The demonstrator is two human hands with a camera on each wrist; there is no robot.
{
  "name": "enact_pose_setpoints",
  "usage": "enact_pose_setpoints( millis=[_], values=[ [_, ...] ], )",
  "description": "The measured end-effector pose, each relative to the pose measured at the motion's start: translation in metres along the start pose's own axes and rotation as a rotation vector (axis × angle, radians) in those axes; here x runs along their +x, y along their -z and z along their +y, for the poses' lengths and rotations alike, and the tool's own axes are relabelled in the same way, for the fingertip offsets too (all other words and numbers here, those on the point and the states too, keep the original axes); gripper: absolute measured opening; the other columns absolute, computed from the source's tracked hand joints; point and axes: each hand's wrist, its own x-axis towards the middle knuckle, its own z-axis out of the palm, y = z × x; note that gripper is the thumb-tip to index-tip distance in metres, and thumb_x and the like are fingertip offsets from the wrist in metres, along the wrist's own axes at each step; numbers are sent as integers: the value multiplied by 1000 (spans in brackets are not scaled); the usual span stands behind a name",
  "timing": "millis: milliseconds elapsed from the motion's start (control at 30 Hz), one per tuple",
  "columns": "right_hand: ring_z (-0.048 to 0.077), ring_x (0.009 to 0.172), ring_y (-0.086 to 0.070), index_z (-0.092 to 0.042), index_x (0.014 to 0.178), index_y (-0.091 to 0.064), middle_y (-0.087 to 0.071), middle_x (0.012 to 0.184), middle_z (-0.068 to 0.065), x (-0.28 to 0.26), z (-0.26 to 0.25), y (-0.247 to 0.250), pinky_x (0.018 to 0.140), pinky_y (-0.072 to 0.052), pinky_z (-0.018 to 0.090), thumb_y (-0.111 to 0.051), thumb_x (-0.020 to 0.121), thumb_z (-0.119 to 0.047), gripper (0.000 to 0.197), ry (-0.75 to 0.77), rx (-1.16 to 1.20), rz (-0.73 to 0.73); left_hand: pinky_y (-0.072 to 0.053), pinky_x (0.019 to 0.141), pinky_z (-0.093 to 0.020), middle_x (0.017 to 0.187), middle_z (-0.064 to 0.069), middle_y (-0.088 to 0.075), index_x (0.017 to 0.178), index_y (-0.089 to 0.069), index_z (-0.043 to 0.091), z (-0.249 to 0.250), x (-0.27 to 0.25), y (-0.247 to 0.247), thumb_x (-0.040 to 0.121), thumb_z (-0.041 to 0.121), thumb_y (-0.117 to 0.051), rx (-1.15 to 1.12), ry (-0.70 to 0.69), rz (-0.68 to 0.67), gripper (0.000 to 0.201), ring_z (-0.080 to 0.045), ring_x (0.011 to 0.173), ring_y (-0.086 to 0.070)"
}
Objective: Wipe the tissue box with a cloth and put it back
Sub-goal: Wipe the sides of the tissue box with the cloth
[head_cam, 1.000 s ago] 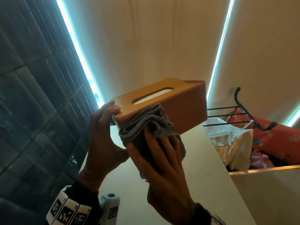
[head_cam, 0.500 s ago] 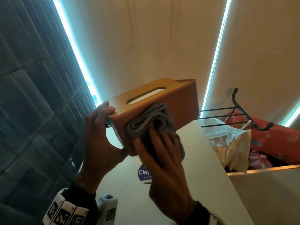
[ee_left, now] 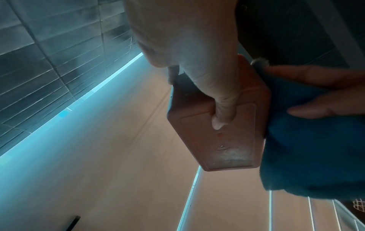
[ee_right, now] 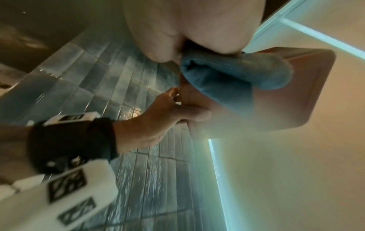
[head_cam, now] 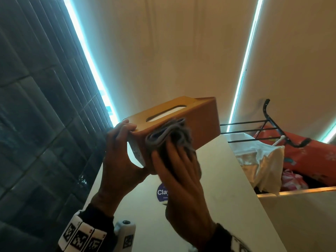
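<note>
The box has tilted up and drifted left as the right hand (head_cam: 181, 171), fingers flat, presses the cloth (head_cam: 169, 137) along the near side of the tissue box (head_cam: 200, 122), the left hand (head_cam: 118, 151) clamped on its left end, so wiping is mid-stroke and the return to the worktop (head_cam: 214, 179) waits.

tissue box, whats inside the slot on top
Through the oval slot of the orange wooden tissue box, a pale sheet, apparently tissue, shows. How full it is stays hidden by the lid.

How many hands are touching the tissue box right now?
2. The left hand grips the tissue box by its near end; the right hand presses the cloth against its side.
</note>
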Motion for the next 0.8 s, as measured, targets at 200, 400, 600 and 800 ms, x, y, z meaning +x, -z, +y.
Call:
enact_pose_setpoints(
  millis=[200,400,600,800],
  values=[
    [37,152,-26,-5,147,-43,-30,162,17,-1,62,11,117,-34,60,-50,72,33,85,-206,7,106,-39,111,-17,138,-15,-43,136,-42,5,-11,-6,9,58,53,-84,81,13,-33,101,-39,130,-49],
    [31,156,-17,-5,150,-37,-23,164,14,26,42,5,121,-27,62,-40,85,19,70,-181,66,172,-36,109,-8,137,-14,-44,135,-43,1,-4,-1,0,59,53,-85,64,16,-18,101,-34,129,-49],
    [29,157,-8,-18,154,-22,-17,165,8,5,21,-7,124,-18,59,-49,71,14,93,142,-29,-106,-48,108,-28,132,-25,-51,127,-51,-15,-6,-6,0,75,58,-81,55,35,3,95,-35,126,-50],
    [26,156,-18,-7,153,-33,-26,164,9,34,55,10,119,-32,59,-34,88,13,68,-251,121,147,-40,109,-14,138,-14,-42,136,-41,4,-9,-9,3,51,47,-92,103,6,-26,108,-35,130,-49]
  ],
)
